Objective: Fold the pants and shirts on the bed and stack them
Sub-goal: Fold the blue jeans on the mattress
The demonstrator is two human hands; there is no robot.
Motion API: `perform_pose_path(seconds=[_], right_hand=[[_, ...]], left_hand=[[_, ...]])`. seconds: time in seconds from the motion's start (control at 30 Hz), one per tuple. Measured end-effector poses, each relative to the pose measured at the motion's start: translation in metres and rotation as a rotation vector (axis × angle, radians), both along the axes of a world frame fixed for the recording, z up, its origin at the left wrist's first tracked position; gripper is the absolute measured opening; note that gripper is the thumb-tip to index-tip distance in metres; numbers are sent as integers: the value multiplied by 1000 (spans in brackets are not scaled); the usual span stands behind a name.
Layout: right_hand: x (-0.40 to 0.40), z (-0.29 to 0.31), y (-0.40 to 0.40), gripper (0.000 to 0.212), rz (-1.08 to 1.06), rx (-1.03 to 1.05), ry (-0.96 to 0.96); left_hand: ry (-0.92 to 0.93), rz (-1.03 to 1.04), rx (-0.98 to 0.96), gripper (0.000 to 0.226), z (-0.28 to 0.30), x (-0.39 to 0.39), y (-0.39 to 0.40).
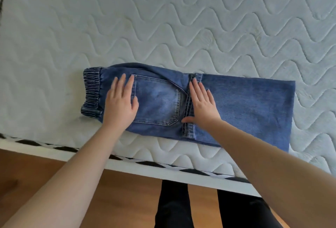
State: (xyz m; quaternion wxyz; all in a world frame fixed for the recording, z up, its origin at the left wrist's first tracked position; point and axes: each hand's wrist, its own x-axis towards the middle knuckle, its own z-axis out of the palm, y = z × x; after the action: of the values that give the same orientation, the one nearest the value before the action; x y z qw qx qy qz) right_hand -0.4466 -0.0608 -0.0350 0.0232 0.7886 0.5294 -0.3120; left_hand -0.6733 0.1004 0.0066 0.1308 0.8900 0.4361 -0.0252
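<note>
Blue jeans [236, 107] lying folded lengthwise and doubled over near the bed's [163, 27] front edge, elastic waistband at one end, leg cuffs meeting mid-length. Left hand [121, 104] pressing flat beside the back pocket [158, 100], fingers straight, gripping nothing. Right hand [202, 105] likewise flat, laid on the cuff seam on the pocket's other side, holding nothing. Step in hand, as judged: smoothing the fold before a further fold. Next move likely calls for lifting one end and bringing it across the pocket, edges kept square. Near edge of jeans close to the mattress rim; broad mattress beyond the jeans. Shirts or stack: none visible, possibly outside view.
</note>
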Motion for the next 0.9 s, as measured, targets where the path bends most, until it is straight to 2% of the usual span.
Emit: perform_pose_path(seconds=[0.1,0.2,0.3,0.37,0.43,0.57,0.67,0.77,0.9], right_hand=[[-5,5,6,138,1,-84,-29],[-13,11,15,138,-14,-184,-85],[-19,14,23,138,-42,-252,-110],[-21,14,25,140,-50,-277,-117],[-21,14,25,142,-58,-284,-123],[-21,14,25,142,-55,-280,-125],[-20,13,23,140,-50,-269,-136],[-19,10,21,141,-48,-250,-138],[-16,5,18,140,-51,-210,-128]], left_hand=[[0,157,27,57,-10,-22,20],[-55,372,-40,55,-16,-39,36],[-82,389,-59,62,-15,-56,48],[-100,477,-118,75,-14,-63,57],[-175,614,-251,78,-13,-65,68],[-250,821,-534,52,-7,-68,86],[-355,992,-872,28,9,-66,92],[-396,944,-974,34,39,-58,89],[-326,712,-837,53,101,-51,58]])
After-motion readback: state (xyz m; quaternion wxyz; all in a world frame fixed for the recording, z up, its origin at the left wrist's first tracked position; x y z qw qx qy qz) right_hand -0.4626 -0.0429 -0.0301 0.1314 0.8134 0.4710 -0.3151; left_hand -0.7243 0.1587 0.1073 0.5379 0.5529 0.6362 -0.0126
